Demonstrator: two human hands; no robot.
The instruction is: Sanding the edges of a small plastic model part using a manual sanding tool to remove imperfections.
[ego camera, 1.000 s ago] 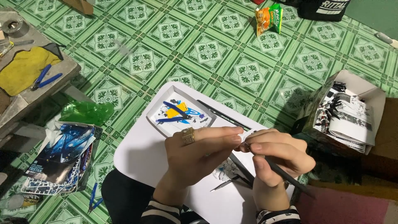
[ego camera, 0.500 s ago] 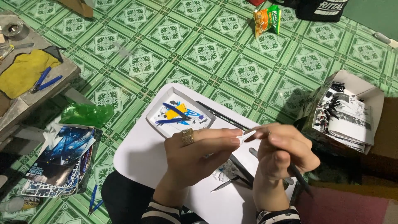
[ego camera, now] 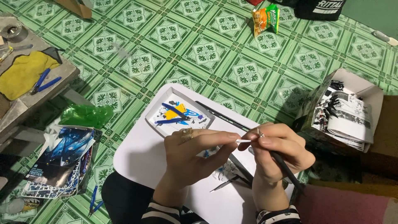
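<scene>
the left hand (ego camera: 188,155) pinches a tiny white part (ego camera: 243,141) above the white board (ego camera: 137,159) while the right hand (ego camera: 277,151) grips a dark tool (ego camera: 286,168) against it; a slip could drop the part.

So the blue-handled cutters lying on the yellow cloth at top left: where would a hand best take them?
By the two blue handles, probably from above. They lie flat on the yellow cloth, splayed slightly, pointing toward the bench's right edge, with nothing over them. The jaw end is dark and hard to make out, so closing around both handles mid-length looks safest.
</scene>
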